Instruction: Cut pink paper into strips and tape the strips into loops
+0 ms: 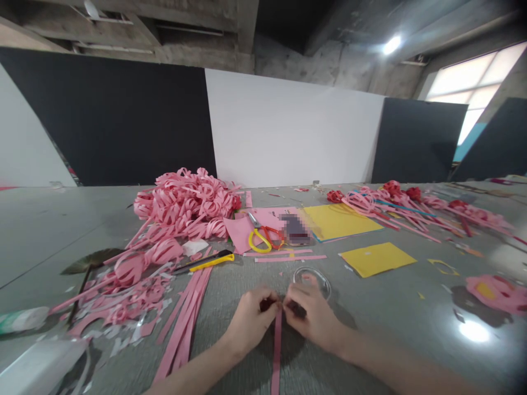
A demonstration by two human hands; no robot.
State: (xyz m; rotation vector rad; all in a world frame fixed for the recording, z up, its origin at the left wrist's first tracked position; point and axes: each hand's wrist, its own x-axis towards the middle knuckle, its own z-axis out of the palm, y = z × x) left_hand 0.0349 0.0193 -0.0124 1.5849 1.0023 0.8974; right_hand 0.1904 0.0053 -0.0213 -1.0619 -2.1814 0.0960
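Note:
A narrow pink paper strip [277, 351] hangs or lies lengthwise toward me, its far end pinched between both hands. My left hand [253, 318] is closed, thumb and forefinger pressed on that end. Close beside it, my right hand [313, 315] is closed too, with its fingertips at the same end of the strip. Just behind the right hand is a clear roll of tape [325, 282], partly covered by it. To the left of my hands lies a bundle of long pink strips [187, 323].
Beyond the hands lie yellow-handled scissors [259, 241], a yellow utility knife [212, 262], pink sheets [237, 230] and yellow paper [377, 259]. A large heap of pink paper flowers [185, 203] stands at left, above paper scraps [123, 307]. More paper flowers [395, 200] lie at right.

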